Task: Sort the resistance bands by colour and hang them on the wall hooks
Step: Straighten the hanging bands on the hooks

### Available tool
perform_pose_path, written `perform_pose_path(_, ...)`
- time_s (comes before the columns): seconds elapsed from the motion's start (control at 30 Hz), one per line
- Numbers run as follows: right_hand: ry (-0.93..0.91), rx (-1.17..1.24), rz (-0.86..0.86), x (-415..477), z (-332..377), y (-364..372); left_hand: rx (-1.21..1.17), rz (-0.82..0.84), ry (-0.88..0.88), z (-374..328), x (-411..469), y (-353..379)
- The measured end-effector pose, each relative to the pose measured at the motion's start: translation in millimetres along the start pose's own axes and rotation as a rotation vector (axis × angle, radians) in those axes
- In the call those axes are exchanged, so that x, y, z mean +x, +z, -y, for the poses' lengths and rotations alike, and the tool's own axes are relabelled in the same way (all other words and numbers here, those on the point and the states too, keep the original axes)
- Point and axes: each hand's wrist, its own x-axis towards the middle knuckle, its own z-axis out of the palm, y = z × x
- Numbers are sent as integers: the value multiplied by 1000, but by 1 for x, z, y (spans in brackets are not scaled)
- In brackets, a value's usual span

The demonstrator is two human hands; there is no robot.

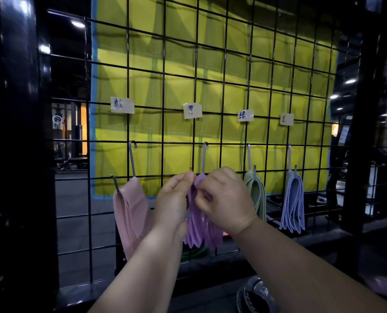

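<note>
Several purple bands [199, 231] hang in a bunch from the second hook [204, 154] on the black wire grid [224, 91]. My left hand [173, 204] pinches the top of the purple bunch at its left side. My right hand [227, 199] grips the same bunch from the right, just below the hook's lower end, which the hands hide. Pink bands [129, 213] hang from the first hook [132, 159]. To the right, green bands [257, 195] and pale blue bands [293, 206] hang from their own hooks.
Paper labels [122, 105] with handwritten characters are taped to the grid above each hook. A yellow sheet [210, 64] hangs behind the grid. Black posts [14, 132] frame it on both sides. A dark round object [255, 294] lies low at the front.
</note>
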Motion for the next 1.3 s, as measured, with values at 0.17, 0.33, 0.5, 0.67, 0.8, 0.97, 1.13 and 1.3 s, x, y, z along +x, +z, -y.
perform_pose_path(0.17,357,391,35,-7,6,-6,29,13,29,-1,-1,-6)
perform_pose_path(0.33,820,512,156,-11,19,5,11,4,38,-1,-7,-3)
perform_pose_path(0.5,935,702,333,-2,33,6,9,-23,66,1,-8,-7)
perform_pose_path(0.67,1132,962,326,0,33,9,-22,-30,12,2,-10,-4)
perform_pose_path(0.8,1178,1025,249,2,32,4,-61,-32,-30,4,-12,-3)
perform_pose_path(0.97,1187,1006,260,0,30,7,-79,-11,-36,6,-12,-1)
perform_pose_path(1.13,1117,870,328,-3,26,14,-113,-22,-57,5,-14,1)
perform_pose_path(1.3,989,636,355,-5,21,18,-53,-97,-27,5,-8,-1)
